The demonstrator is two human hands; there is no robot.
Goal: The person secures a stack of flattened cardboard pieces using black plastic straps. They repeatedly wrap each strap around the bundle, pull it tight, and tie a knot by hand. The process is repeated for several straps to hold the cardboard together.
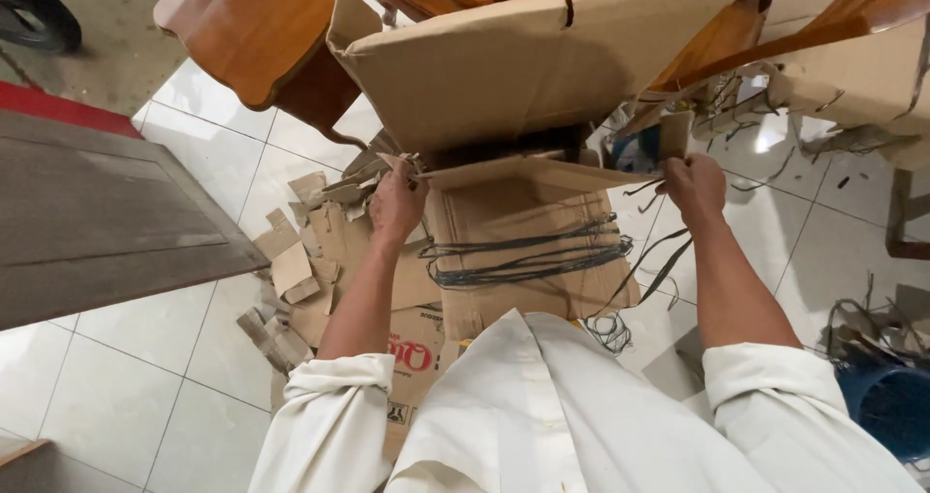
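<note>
Looking down from our head, we see our left hand [397, 205] pinching the left end of a flat cardboard sheet [528, 251], fingers closed on its edge. Our right hand [694, 185] grips the right end the same way. The sheet lies in front of us, over the white tile floor [145, 357], with black straps [523, 256] across it. Torn cardboard scraps [291, 270] lie to the left.
</note>
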